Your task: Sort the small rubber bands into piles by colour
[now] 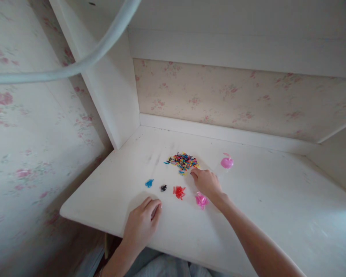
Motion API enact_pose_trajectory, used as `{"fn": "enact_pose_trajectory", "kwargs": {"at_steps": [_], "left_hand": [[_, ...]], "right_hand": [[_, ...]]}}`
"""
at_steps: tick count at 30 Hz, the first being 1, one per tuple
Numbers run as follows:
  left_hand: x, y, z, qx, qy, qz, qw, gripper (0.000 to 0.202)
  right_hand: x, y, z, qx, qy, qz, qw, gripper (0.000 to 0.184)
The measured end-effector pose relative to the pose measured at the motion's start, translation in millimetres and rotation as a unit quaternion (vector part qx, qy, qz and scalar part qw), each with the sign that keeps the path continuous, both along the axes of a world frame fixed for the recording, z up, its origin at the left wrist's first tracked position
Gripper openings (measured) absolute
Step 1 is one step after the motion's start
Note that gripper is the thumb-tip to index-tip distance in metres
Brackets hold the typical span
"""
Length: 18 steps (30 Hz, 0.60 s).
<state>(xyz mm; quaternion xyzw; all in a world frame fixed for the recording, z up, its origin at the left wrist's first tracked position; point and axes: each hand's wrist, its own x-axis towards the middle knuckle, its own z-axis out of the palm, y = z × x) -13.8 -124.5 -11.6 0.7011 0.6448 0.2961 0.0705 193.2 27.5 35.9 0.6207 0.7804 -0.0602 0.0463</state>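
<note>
A mixed pile of small colourful rubber bands lies on the white desk. At its right front edge is my right hand, thumb and fingertips pinched together, with a small dark band just showing between them. Nearer to me lie sorted heaps: blue bands, black bands, red bands and pink bands, the pink ones beside my right wrist. My left hand rests on the desk in front of the blue and black heaps, its fingers curled closed with nothing visible in them.
A pink rounded object, perhaps a small bag or container, sits right of the mixed pile. The white desk has a side panel at left and a raised back edge. A pale curved tube crosses the upper left.
</note>
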Motion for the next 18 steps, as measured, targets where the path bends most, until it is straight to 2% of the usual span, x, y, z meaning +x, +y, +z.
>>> {"fn": "enact_pose_trajectory", "kwargs": {"at_steps": [3, 7, 10, 13, 18], "left_hand": [[-0.5, 0.3, -0.8, 0.002, 0.019, -0.002, 1.000, 0.021], [-0.4, 0.0, -1.7, -0.001, 0.037, 0.005, 0.999, 0.020], [-0.1, -0.8, -1.8, -0.005, 0.036, 0.006, 0.999, 0.019], [-0.2, -1.2, -2.1, -0.011, 0.033, 0.006, 0.999, 0.019], [-1.1, 1.2, -4.4, -0.034, 0.024, 0.004, 0.999, 0.018]], "right_hand": [[-10.0, -14.9, 9.0, 0.007, 0.077, 0.036, 0.996, 0.038], [-33.8, -36.4, 15.3, -0.023, 0.160, 0.135, 0.978, 0.037], [-52.7, -44.6, 13.0, -0.030, 0.147, 0.179, 0.972, 0.036], [-65.1, -45.9, 9.8, -0.014, 0.107, 0.193, 0.975, 0.035], [-63.1, -47.0, 14.5, 0.009, 0.072, 0.197, 0.978, 0.035]]}}
